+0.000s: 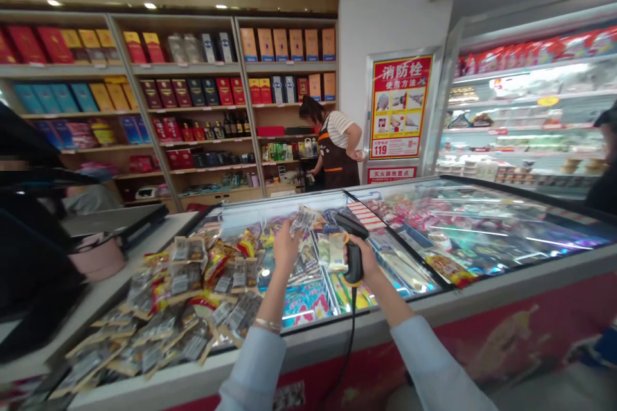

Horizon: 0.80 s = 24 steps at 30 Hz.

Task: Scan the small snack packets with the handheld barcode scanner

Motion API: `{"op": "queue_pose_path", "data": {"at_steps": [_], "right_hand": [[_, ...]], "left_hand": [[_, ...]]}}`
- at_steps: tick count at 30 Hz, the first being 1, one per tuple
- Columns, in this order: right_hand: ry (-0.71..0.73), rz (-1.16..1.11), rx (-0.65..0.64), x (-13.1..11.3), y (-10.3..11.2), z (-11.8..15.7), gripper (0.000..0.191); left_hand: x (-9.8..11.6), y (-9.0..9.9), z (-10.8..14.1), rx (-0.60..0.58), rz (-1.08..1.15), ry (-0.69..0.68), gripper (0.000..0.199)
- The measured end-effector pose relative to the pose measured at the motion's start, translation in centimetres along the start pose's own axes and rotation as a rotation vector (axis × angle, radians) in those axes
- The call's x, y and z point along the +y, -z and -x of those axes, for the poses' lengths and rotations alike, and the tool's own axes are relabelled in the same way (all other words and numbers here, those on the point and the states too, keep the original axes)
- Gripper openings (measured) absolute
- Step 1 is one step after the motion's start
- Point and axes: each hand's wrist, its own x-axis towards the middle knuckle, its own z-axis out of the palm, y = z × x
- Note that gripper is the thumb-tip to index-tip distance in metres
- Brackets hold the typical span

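My right hand [365,258] is wrapped round the handle of a black and yellow barcode scanner [355,255], its head pointing up and left and its cable hanging down. A small clear snack packet [304,219] is pinched in my left hand [288,245], in front of the scanner and over the glass-topped freezer [332,321]. To the left of that hand, a large heap of snack packets [180,292] with brown edges covers the freezer's left end, with red and yellow bags [216,262] among them.
Behind the freezer a person in a brown apron [337,157] bends toward shelves [202,70] of boxes and bottles. A pink bucket [98,257] stands on the left counter [161,237], near a dark-clothed person [33,237]. A refrigerated display [535,109] stands at the right.
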Motion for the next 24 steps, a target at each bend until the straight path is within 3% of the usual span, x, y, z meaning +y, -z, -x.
{"op": "queue_pose_path", "data": {"at_steps": [4, 9, 24], "right_hand": [[-0.069, -0.016, -0.09, 4.3, -2.4, -0.6, 0.026], [-0.169, -0.047, -0.071, 7.4, -2.4, -0.9, 0.03], [-0.214, -0.024, -0.084, 7.2, -1.5, -0.4, 0.03]], "left_hand": [[-3.3, -1.2, 1.4, -0.007, -0.181, 0.164, 0.033], [-5.7, -2.3, 2.2, -0.03, -0.258, 0.208, 0.038], [-6.3, -1.7, 2.3, -0.134, -0.351, 0.186, 0.041]]}}
